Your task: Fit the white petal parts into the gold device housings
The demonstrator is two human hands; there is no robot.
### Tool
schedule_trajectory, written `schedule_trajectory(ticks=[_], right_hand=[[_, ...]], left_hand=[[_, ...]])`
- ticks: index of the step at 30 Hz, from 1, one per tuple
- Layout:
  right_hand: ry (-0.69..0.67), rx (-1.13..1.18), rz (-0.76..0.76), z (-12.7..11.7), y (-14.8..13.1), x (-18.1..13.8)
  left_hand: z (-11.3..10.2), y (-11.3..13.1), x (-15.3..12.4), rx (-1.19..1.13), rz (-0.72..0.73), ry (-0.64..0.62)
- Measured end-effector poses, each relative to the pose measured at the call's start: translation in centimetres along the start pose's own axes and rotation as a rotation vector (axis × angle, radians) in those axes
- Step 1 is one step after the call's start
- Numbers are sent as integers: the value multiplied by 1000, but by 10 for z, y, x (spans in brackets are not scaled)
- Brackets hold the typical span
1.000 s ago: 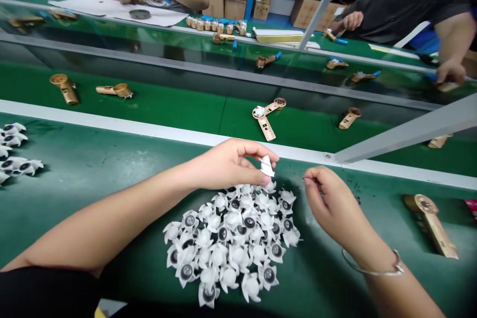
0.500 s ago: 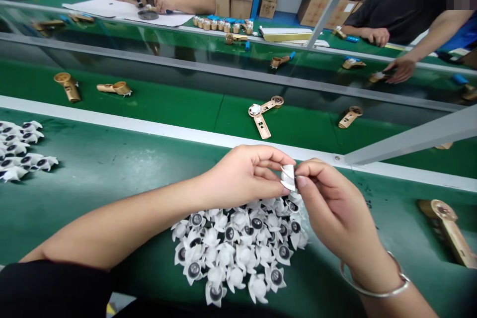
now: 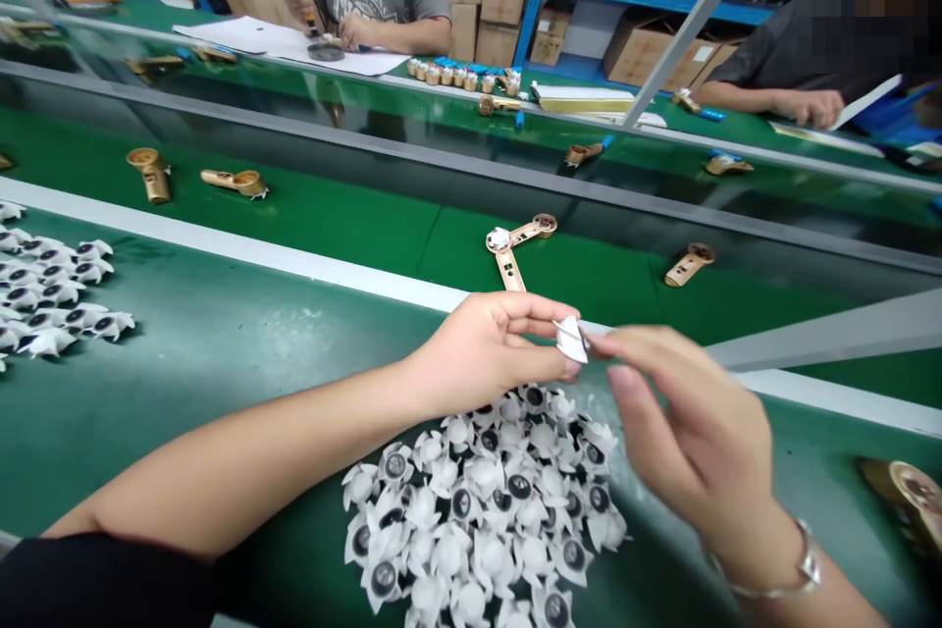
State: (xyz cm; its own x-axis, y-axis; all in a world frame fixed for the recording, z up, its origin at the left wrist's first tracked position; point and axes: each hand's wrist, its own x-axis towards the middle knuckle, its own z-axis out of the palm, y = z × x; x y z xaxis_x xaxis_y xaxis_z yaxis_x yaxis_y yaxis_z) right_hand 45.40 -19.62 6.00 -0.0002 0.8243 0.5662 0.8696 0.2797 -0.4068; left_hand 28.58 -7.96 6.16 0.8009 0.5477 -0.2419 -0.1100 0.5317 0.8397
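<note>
My left hand (image 3: pixel 490 348) pinches a small white fan-blade part (image 3: pixel 571 338) between thumb and fingers, just above a pile of several like white parts (image 3: pixel 486 505) on the green table. My right hand (image 3: pixel 692 422) is beside it, fingertips touching the part's right edge; the hand is blurred by motion, with a bracelet at the wrist.
Another group of white parts (image 3: pixel 51 289) lies at the left. Gold handle housings (image 3: pixel 515 250) ride the green conveyor beyond the white rail (image 3: pixel 294 260). A gold housing (image 3: pixel 909 500) lies at the right. Two people work across the belt. A grey bar (image 3: pixel 824 339) slants over the right.
My right hand came in from the right to meet the white part in my left hand, and both hands stay together over the pile. The view tilted slightly.
</note>
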Motion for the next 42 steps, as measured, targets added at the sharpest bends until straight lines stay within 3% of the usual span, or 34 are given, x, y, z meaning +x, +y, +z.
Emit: schedule_trajectory(ticks=[4,7,10,13,18,21,23,26,29,42], right_hand=[[-181,-167,337,43,69,84],[-283,-182,361,91,120,139],[-382,-169,326,119,146,162],[-375,-190,333,109,151,156],[-134,-173,405,32,122,110],[-9,104,455,-8,80,77],[-15,302,476,-21,48,58],[-59,458,461,-25,12,43],[-95,525,444,-21,-5,38],[-193,688,520,-13,-13,34]], left_hand=[[-11,9,8,-169,-52,32],[-15,15,8,-219,-62,3],[-14,21,3,-223,-64,-41],[-11,24,-1,-218,-38,-79],[-10,25,-4,-180,33,-146],[-10,25,-8,-89,69,-135],[-9,26,-12,-5,126,-108],[-6,27,-17,118,202,-44],[-2,27,-20,219,271,-3],[-9,34,-22,711,657,-34]])
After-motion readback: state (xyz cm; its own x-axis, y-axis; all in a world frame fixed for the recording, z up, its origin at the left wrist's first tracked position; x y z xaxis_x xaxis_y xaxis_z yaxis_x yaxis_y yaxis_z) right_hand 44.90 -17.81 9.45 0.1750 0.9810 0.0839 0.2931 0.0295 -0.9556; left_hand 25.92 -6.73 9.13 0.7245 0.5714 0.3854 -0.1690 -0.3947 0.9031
